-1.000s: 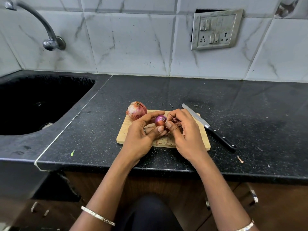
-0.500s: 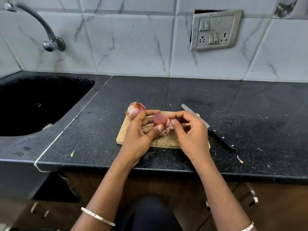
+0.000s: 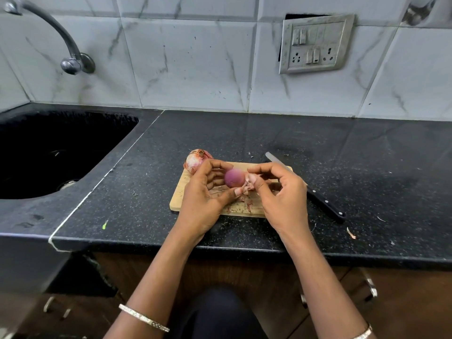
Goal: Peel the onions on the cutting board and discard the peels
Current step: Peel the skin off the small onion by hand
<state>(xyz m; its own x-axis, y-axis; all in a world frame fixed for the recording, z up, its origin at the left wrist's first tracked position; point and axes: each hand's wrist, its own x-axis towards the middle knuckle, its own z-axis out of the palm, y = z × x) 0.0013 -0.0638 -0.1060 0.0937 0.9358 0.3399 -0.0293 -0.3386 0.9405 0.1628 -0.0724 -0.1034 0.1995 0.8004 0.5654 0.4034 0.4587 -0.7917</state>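
Cutting board [image 3: 177, 199]: one, pale wood, rectangular with rounded corners, its surface flecked with reddish crumbs. It lay on a black speckled stone countertop [image 3: 367, 167].

Onions counted: two.
- The small onion [image 3: 234, 177] was round, smooth and matte purple (the side in view bare of skin), held just above the board's middle.
- The large onion [image 3: 195, 161] had papery, pink-and-white streaked skin on and sat at the board's far left corner.

Left hand [image 3: 203, 196]: it cupped the small onion from the left, fingers curled over the top and thumb tip underneath.

Right hand [image 3: 281, 194]: thumb and forefinger were closed in a pinch on a pale, crumpled strip of peel [image 3: 248, 184]; the other fingers were loosely curled. The peel lay against the small onion's right side, between the two hands' fingertips.

Knife [image 3: 325, 204]: one, with a steel blade and a black riveted handle. It lay slanted across the board's right edge, with the tip past the far right corner and the handle on the counter to the right; the right hand hid its middle.

One loose peel scrap [image 3: 351, 233] lay on the counter well right of the board, beyond the knife handle.

Black sink [image 3: 61, 152] was well left of the board.
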